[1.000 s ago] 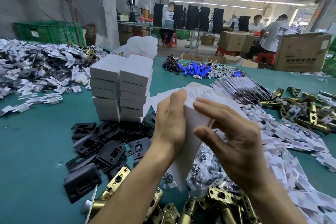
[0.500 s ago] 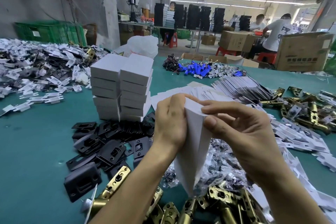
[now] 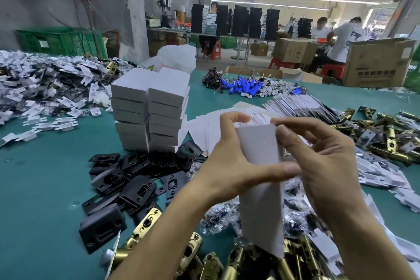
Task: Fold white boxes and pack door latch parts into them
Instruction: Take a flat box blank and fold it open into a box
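The thin white cardboard box [image 3: 259, 148], not yet squared up, stands upright in the air between both hands, above the teal surface [image 3: 34, 177] and over a heap of brass cylindrical latch bolts [image 3: 204, 257] and clear bags of small screws [image 3: 227, 218]. The left hand [image 3: 229, 166] grips it from the side, with the thumb laid across the front panel and the fingers curled round behind the top. The right hand [image 3: 329, 166] pinches the upper right corner, thumb in front and fingertips on the top edge. The card looks very light and smooth. It is probably stiff enough along a flat panel but weak at the scored creases, so a squeeze in the middle of a panel would likely dent it. The better hold is on the long edges near the creases, pressing opposite folds toward each other to open the tube. The end flaps are best worked with fingertips close to their hinge line. The latch bolts look dense, hard and apt to roll, so each is best taken round its barrel. The flat black metal strike plates [image 3: 136, 177] are thin and sharp-cornered and are best lifted by an edge. Such weight may push out a loosely tucked bottom flap. Two stacks of closed white boxes [image 3: 150, 109] stand beyond the plates.
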### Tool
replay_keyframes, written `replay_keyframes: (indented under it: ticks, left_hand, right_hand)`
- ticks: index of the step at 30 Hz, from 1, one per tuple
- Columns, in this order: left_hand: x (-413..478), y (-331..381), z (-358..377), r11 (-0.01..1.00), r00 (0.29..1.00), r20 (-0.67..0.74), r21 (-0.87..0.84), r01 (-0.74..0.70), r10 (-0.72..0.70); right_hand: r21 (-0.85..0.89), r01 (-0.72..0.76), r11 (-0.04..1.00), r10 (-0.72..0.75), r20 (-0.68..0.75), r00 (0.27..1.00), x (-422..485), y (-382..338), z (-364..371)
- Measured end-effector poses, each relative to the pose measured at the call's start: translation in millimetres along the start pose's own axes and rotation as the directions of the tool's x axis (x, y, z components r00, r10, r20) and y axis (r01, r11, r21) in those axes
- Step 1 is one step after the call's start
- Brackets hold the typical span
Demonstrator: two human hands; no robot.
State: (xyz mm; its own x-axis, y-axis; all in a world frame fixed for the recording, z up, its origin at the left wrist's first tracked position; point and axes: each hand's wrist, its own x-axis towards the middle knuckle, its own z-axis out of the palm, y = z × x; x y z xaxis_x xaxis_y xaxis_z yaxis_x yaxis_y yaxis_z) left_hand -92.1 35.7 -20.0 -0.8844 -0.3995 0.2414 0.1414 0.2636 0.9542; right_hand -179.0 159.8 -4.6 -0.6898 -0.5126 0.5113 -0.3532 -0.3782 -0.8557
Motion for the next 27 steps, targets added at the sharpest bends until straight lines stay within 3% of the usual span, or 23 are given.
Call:
replay_keyframes:
  ticks: [2,7,13,16,18,20,23,27]
  left_hand:
    - [0.4,-2.9,-0.6,0.988,0.999,0.003,0.153,-0.036,0.036]
    - [6.2,-9.5,-2.8,0.917,0.944,-0.174,0.341,-0.209,0.280]
    - [7.0,-10.8,-4.2,0.854,0.851,-0.296,0.435,-0.285,0.434]
    - [8.9,-5.6,-6.3,0.917,0.783,-0.479,0.256,-0.308,0.397]
    - [10.3,-0.9,-10.5,0.948,0.767,-0.595,-0.026,-0.317,0.240]
    - [12.7,0.3,-15.9,0.885,0.796,-0.604,-0.348,-0.311,0.042]
    - [15.0,-0.9,-20.0,0.734,0.841,-0.523,-0.624,-0.268,-0.137]
    - [16.7,-2.9,-21.0,0.670,0.840,-0.511,-0.690,-0.273,-0.184]
  right_hand:
    - [-0.032,0.023,0.999,-0.022,0.023,0.999,0.0,0.3,-0.4]
    - [-0.126,0.041,0.991,-0.028,0.101,0.995,-1.8,6.2,5.0]
    - [-0.147,-0.071,0.987,0.091,0.140,0.986,-2.9,2.3,6.0]
    - [-0.291,-0.180,0.940,0.211,0.078,0.974,-2.7,5.9,5.4]
    - [-0.419,-0.195,0.887,0.229,0.032,0.973,-2.8,9.5,4.0]
    - [-0.458,-0.240,0.856,0.291,0.043,0.956,-3.1,12.9,2.6]
    - [-0.405,-0.332,0.852,0.423,0.157,0.893,-3.0,18.0,1.5]
    - [-0.154,-0.458,0.876,0.483,0.246,0.840,-2.7,20.7,3.3]
